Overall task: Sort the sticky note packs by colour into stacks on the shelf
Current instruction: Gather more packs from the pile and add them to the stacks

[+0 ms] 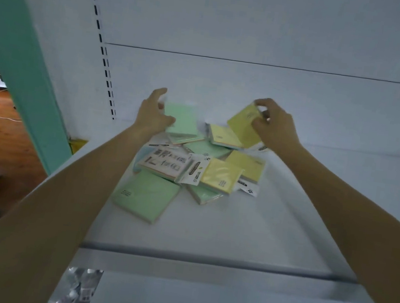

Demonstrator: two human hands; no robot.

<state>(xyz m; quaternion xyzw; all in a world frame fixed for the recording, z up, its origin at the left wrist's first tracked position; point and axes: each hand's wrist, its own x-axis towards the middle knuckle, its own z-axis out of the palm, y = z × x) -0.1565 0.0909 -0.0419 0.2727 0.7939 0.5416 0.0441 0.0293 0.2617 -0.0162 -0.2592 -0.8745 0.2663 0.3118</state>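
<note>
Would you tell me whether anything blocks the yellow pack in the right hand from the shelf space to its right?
Nothing visible does. The right hand holds the yellow pack raised above the pile, and the shelf to its right shows nothing in the way.

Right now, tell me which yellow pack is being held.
The yellow pack gripped by the right hand, tilted above the pile; the other yellow packs lie in it.

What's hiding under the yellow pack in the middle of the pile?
A green pack pokes out beneath the yellow pack; the rest of it is covered.
</note>
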